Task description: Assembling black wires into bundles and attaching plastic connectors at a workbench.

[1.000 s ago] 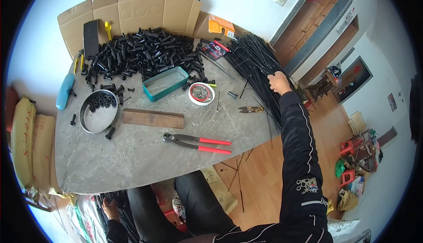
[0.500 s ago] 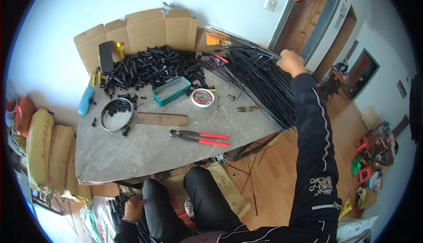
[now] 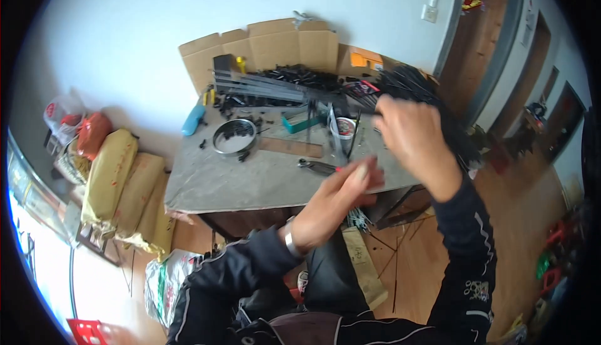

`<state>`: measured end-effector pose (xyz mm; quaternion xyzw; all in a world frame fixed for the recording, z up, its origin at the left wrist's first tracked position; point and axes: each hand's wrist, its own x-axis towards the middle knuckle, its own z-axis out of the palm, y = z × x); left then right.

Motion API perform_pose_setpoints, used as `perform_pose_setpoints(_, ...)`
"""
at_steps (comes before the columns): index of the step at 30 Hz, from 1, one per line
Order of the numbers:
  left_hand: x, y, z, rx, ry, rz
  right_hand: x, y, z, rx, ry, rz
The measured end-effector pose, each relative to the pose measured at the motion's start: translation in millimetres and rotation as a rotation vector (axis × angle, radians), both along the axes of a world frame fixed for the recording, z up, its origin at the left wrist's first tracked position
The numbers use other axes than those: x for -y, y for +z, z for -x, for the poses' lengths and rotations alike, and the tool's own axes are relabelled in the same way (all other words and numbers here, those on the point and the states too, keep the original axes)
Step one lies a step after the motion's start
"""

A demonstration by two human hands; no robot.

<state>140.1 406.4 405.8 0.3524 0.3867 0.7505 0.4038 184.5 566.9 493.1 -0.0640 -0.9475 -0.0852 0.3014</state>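
My right hand [image 3: 410,138] is closed around some thin dark rods [image 3: 269,88], which stretch leftward above the table, smeared by motion. Lower and to the left, my left hand [image 3: 335,204] is closed, with a few blurred, roughly upright thin rods [image 3: 338,135] rising from its fingers; its grip is partly smeared. A big bundle of long black rods [image 3: 410,85] lies at the table's right end, behind my right hand. Below the left hand's rods are pincers [image 3: 316,167], their red handles mostly hidden by that hand.
On the grey table [image 3: 213,185] are a round metal dish [image 3: 216,140], a wooden strip [image 3: 291,147], a teal box [image 3: 294,126] and a round white tub [image 3: 344,133]. Black parts [image 3: 300,76] are piled before a cardboard screen [image 3: 275,41]. Yellow sacks [image 3: 113,176] stand left.
My right hand has come from the rod bundle toward the middle, now with rods in it. My left hand has risen from beside my leg to the table's front. The view has shifted left.
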Motion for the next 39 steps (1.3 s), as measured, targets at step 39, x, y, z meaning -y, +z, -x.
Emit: perform_pose_setpoints(39,0.9,43.3,153.9,-0.171,0.508,0.247,78.1,-109.4,74.1,-0.178,0.625,1.73)
